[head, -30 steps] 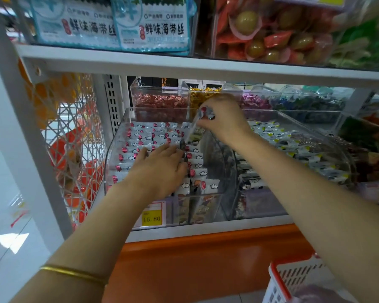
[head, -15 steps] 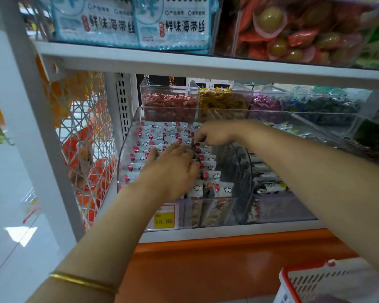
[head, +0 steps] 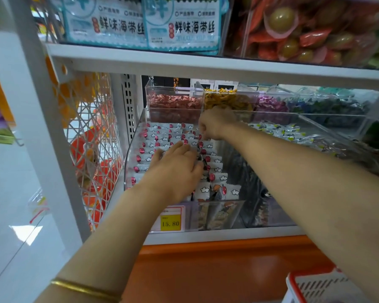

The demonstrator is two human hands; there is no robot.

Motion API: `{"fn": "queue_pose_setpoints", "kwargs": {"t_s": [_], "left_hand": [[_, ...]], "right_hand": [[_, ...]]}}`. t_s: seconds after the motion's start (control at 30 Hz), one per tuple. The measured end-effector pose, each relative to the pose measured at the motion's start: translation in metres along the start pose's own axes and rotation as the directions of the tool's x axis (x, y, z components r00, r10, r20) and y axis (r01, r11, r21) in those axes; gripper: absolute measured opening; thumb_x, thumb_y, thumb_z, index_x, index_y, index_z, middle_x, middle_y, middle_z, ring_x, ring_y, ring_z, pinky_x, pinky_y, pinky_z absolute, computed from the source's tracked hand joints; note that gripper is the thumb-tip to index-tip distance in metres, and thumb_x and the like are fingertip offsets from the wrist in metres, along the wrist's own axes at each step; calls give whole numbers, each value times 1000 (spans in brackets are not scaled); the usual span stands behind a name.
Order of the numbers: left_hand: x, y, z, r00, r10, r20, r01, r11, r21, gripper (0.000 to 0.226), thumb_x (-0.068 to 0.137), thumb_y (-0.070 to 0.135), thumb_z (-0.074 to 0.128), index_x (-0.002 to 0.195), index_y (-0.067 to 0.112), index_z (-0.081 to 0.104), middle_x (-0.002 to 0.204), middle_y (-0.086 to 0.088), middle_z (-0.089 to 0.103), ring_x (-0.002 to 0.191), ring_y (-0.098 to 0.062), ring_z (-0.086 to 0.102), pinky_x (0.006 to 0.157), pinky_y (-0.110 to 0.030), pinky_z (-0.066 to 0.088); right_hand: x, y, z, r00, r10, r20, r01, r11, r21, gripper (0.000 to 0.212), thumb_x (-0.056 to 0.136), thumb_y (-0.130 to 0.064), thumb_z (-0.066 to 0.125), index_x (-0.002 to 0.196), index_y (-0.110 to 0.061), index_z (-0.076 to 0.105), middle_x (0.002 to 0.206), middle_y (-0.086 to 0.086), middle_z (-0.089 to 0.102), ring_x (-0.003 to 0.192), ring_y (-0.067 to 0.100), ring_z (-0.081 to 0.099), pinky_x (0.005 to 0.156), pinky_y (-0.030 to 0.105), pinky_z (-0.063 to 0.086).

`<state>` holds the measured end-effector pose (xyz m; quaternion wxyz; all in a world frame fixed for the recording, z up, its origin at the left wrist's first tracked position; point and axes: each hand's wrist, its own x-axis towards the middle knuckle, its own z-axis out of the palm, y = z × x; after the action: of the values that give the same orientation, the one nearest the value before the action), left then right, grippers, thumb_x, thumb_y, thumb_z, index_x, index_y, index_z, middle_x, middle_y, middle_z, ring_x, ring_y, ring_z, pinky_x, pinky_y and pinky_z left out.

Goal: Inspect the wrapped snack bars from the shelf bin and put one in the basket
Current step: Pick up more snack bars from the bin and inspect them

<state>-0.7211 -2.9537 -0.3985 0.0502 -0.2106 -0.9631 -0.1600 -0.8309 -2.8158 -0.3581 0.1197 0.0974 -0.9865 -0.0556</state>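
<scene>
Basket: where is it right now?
Head view, bottom right corner: the red-rimmed white basket sits below the orange shelf base, under the right forearm, partly cut off by the frame edge.

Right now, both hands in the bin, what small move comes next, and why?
Probably pinch one of the snack bars in the back rows with the right hand and lift it clear. Its fingers curl down onto them, the left hand lies flat on nearer ones, and the basket sits below right.
</scene>
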Motion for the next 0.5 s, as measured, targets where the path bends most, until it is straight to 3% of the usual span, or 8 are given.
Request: {"fn": "queue_pose_setpoints", "kwargs": {"t_s": [0.1,0.2,0.27,0.33,0.4,0.5], "left_hand": [[0,-2,-1,1000,4,-24,-4,1000,-15,48,100,33,25,146,19,29,156,0,19,144,-14,6,117,-45,3],[-2,0,-6,993,8,-120,-19,995,-96,45,100,26,30,142,13,36,152,-5,28,141,-19,20,115,-36,14],[-4,2,-10,974,-10,-225,-32,983,-183,39,99,20,34,135,7,44,144,-11,40,130,-23,35,98,-22,27],[-8,4,-13,943,-53,-327,-35,966,-255,35,98,16,38,129,4,48,134,-13,48,119,-24,44,80,-16,28],[-11,4,-16,917,-102,-385,-35,943,-332,39,98,18,41,136,9,44,137,-10,48,116,-21,49,87,-18,31],[-19,7,-20,906,-171,-388,-39,877,-478,44,98,22,44,140,13,38,137,-6,49,104,-13,54,87,-26,41]], "right_hand": [[-6,7,-9,996,48,-74,-33,980,195,6,91,-16,56,87,-19,59,92,0,62,89,18,56,84,34,46],[-21,19,-20,971,105,-214,-30,945,326,6,92,-17,53,91,-15,58,89,3,60,85,20,55,75,31,45],[-35,27,-26,931,157,-330,-7,911,413,10,91,-14,54,92,-7,61,91,11,63,83,22,55,72,30,43],[-55,32,-30,865,246,-437,9,863,504,11,89,-10,57,90,-1,63,90,14,64,82,24,56,70,31,41],[-78,33,-34,796,356,-490,33,782,622,7,88,-7,59,86,-2,63,84,10,63,80,23,58,71,31,44],[-114,27,-38,767,441,-466,87,647,757,10,87,-9,61,78,-11,58,73,-1,59,70,17,59,65,28,49]]}}
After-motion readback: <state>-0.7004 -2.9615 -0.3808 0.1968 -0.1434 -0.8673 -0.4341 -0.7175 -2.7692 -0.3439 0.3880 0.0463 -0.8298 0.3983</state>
